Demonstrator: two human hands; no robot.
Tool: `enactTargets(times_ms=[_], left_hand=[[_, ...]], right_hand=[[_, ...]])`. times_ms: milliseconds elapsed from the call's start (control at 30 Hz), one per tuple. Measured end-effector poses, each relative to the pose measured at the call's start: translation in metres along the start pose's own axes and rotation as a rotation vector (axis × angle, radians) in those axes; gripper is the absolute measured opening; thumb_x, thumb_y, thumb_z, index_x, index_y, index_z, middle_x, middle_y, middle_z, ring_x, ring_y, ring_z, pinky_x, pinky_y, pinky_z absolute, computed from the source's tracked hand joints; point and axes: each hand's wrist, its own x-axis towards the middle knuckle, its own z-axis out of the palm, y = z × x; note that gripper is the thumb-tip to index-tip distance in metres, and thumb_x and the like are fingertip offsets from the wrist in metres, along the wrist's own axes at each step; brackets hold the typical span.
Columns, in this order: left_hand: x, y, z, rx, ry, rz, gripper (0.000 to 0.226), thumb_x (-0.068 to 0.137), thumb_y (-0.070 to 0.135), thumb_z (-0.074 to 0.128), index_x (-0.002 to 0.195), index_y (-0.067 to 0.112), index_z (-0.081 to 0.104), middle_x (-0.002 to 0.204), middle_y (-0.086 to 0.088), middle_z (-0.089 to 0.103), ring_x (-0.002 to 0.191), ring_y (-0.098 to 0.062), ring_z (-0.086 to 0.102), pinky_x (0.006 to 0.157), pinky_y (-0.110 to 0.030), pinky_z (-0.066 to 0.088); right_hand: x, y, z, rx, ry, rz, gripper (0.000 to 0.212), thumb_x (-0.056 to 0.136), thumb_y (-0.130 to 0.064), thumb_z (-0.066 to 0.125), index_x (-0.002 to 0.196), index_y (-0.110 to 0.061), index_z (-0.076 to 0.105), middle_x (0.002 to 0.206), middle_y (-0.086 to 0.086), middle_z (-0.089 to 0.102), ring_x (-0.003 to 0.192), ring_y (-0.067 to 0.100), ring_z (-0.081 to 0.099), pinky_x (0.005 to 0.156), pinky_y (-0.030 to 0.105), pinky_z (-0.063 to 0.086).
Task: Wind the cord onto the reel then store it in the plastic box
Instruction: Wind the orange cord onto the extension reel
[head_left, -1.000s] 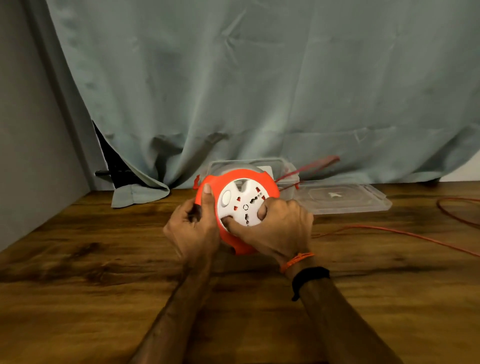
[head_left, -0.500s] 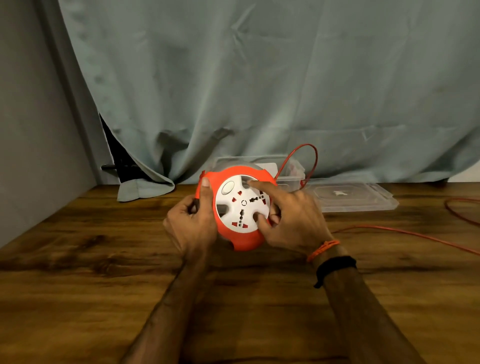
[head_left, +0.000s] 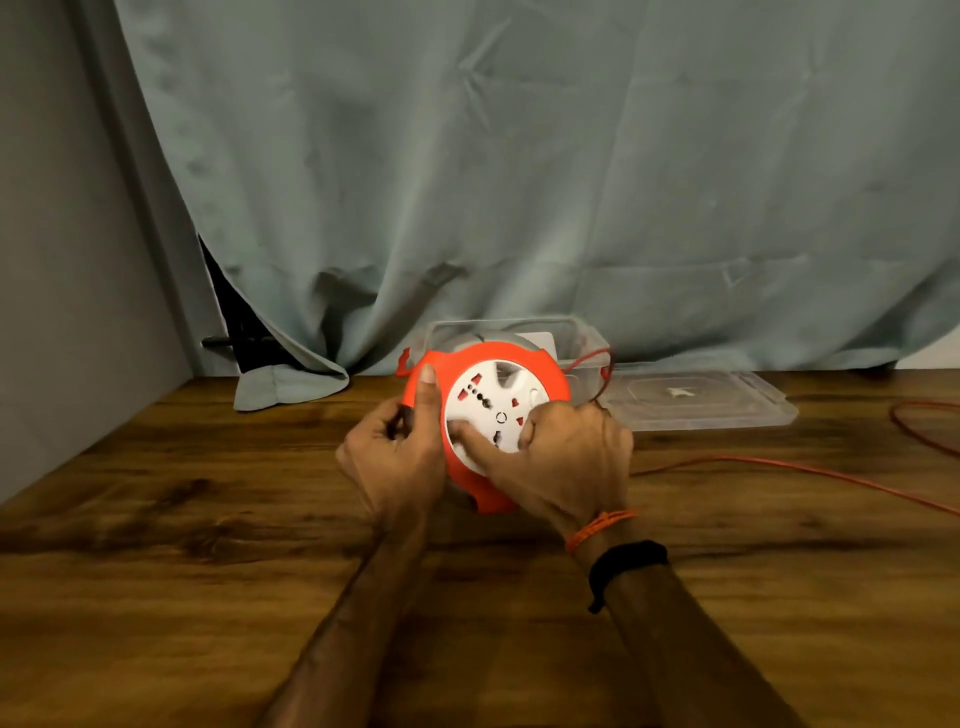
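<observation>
Left hand (head_left: 392, 457) grips the reel (head_left: 485, 421) rim; right hand (head_left: 563, 457) fingers hook its white face, winding; next, another turn draws cord (head_left: 779, 470) across the table.

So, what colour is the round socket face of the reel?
White, ringed by the orange reel housing; the head view shows it.

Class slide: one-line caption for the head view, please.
Left hand steadies the orange reel while the right hand turns its white face.

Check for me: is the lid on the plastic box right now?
No, the lid lies flat on the table just right of the open plastic box.
</observation>
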Motion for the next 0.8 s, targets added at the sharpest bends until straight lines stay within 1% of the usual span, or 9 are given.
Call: enactTargets(times_ms=[100, 233, 333, 400, 467, 533, 667, 733, 800], left_hand=[[0.001, 0.002, 0.000, -0.044, -0.025, -0.077, 0.021, 0.092, 0.042, 0.066, 0.079, 0.027, 0.072, 0.067, 0.023, 0.066, 0.062, 0.011, 0.067, 0.050, -0.003, 0.046], [0.005, 0.001, -0.003, -0.055, -0.008, -0.083, 0.024, 0.092, 0.043, 0.065, 0.070, 0.036, 0.067, 0.055, 0.026, 0.066, 0.060, 0.004, 0.070, 0.053, -0.012, 0.053], [0.008, -0.003, -0.005, -0.059, -0.008, -0.098, 0.028, 0.091, 0.046, 0.066, 0.066, 0.036, 0.066, 0.057, 0.024, 0.068, 0.062, -0.005, 0.072, 0.058, -0.024, 0.059], [0.009, -0.004, -0.005, -0.057, 0.007, -0.095, 0.031, 0.091, 0.048, 0.066, 0.062, 0.036, 0.066, 0.056, 0.022, 0.068, 0.062, -0.006, 0.071, 0.058, -0.025, 0.058], [0.010, -0.003, -0.004, -0.051, 0.021, -0.064, 0.033, 0.091, 0.048, 0.066, 0.060, 0.036, 0.065, 0.054, 0.023, 0.066, 0.058, -0.001, 0.068, 0.053, -0.017, 0.054], [0.009, -0.002, -0.004, -0.044, 0.012, -0.021, 0.031, 0.091, 0.046, 0.066, 0.061, 0.038, 0.065, 0.055, 0.026, 0.066, 0.056, 0.003, 0.066, 0.050, -0.008, 0.047], [0.006, -0.006, -0.003, -0.043, -0.056, 0.020, 0.026, 0.092, 0.041, 0.067, 0.073, 0.024, 0.073, 0.057, 0.023, 0.068, 0.057, 0.005, 0.068, 0.048, -0.005, 0.046], [0.006, -0.010, -0.002, -0.022, -0.059, 0.027, 0.031, 0.091, 0.042, 0.067, 0.076, 0.016, 0.075, 0.057, 0.016, 0.068, 0.056, 0.002, 0.068, 0.048, -0.010, 0.050], [0.006, -0.010, -0.001, -0.014, -0.040, 0.016, 0.030, 0.091, 0.043, 0.068, 0.074, 0.019, 0.074, 0.059, 0.012, 0.069, 0.056, -0.002, 0.068, 0.050, -0.016, 0.053]], right_hand=[[0.003, 0.002, 0.000, 0.056, -0.066, -0.033, 0.069, 0.070, -0.084, 0.046, 0.056, -0.018, 0.060, 0.060, -0.001, 0.064, 0.065, 0.020, 0.062, 0.058, 0.026, 0.042], [0.012, 0.013, -0.010, 0.210, -0.106, -0.102, 0.050, 0.070, -0.072, 0.061, 0.055, -0.024, 0.057, 0.054, -0.011, 0.056, 0.066, 0.016, 0.062, 0.063, 0.033, 0.050], [0.019, 0.025, -0.018, 0.293, -0.170, -0.217, 0.024, 0.073, -0.049, 0.070, 0.079, -0.028, 0.060, 0.056, -0.018, 0.047, 0.062, 0.017, 0.059, 0.068, 0.036, 0.053], [0.022, 0.031, -0.022, 0.258, -0.227, -0.280, 0.034, 0.073, -0.041, 0.068, 0.103, -0.028, 0.059, 0.054, -0.014, 0.047, 0.061, 0.018, 0.058, 0.069, 0.037, 0.053], [0.024, 0.034, -0.023, 0.199, -0.283, -0.304, 0.053, 0.074, -0.042, 0.064, 0.125, -0.033, 0.051, 0.057, -0.014, 0.043, 0.065, 0.019, 0.058, 0.073, 0.037, 0.052], [0.022, 0.035, -0.021, 0.135, -0.317, -0.313, 0.063, 0.076, -0.046, 0.061, 0.136, -0.038, 0.043, 0.065, -0.010, 0.051, 0.075, 0.020, 0.059, 0.079, 0.038, 0.051], [0.020, 0.036, -0.016, 0.098, -0.361, -0.308, 0.068, 0.076, -0.050, 0.061, 0.139, -0.041, 0.038, 0.089, 0.002, 0.065, 0.089, 0.023, 0.059, 0.085, 0.041, 0.049], [0.020, 0.037, -0.015, 0.047, -0.329, -0.297, 0.069, 0.071, -0.058, 0.062, 0.135, -0.039, 0.044, 0.092, 0.002, 0.068, 0.092, 0.025, 0.060, 0.085, 0.040, 0.049], [0.016, 0.034, -0.014, -0.012, -0.236, -0.243, 0.070, 0.062, -0.072, 0.062, 0.120, -0.034, 0.059, 0.091, 0.002, 0.070, 0.090, 0.026, 0.062, 0.082, 0.035, 0.045]])
